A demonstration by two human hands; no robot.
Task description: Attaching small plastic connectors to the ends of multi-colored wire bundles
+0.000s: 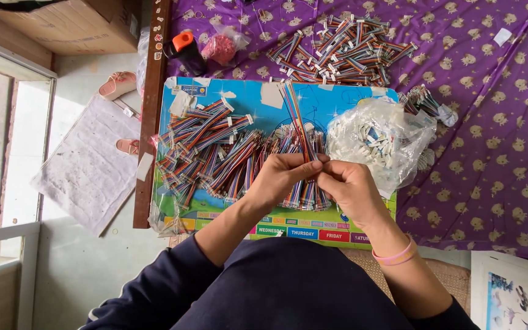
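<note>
My left hand (pixel 279 178) and my right hand (pixel 352 189) meet over a blue picture board (pixel 337 101) and together pinch one multicoloured ribbon cable (pixel 296 116) that runs away from me across the board. A spread of similar ribbon cables with white end connectors (pixel 215 150) lies on the board under and to the left of my hands. A pink band sits on my right wrist.
A clear plastic bag of white connectors (pixel 380 140) lies right of my hands. Another pile of ribbon cables (pixel 343 52) rests on the purple patterned cloth (pixel 496 153) beyond the board. An orange-capped bottle (pixel 184 52) and a small pink bag (pixel 220 47) stand at the back left. Sandals and a mat lie on the floor at left.
</note>
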